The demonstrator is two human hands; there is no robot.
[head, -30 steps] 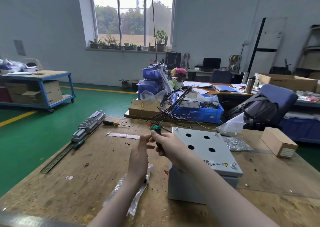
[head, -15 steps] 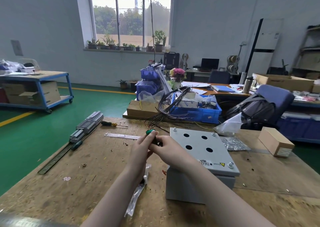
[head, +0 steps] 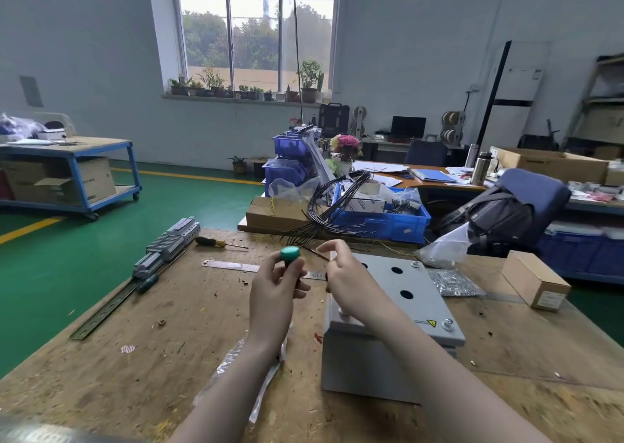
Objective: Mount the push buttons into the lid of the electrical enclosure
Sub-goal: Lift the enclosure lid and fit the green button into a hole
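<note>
A green-capped push button (head: 290, 254) is upright in my left hand (head: 275, 290), held by its dark body above the wooden bench. My right hand (head: 344, 275) is just right of it, apart from the button, thumb and forefinger pinched together; whether something small sits between them is unclear. The grey metal enclosure (head: 378, 351) stands under my right forearm. Its lid (head: 427, 304) shows two round holes, and my right hand hides part of its left side.
A steel ruler (head: 229, 266), a yellow-handled screwdriver (head: 216, 242), a green screwdriver (head: 147, 282) and a DIN rail with terminal blocks (head: 169, 245) lie to the left. A plastic bag (head: 266, 378) lies under my left forearm. A hardware bag (head: 452, 282) and a cardboard box (head: 535, 280) sit to the right. Black wires (head: 334, 206) lie behind.
The button has passed from my right hand to my left. My right hand has drawn away to the right with its fingers pinched.
</note>
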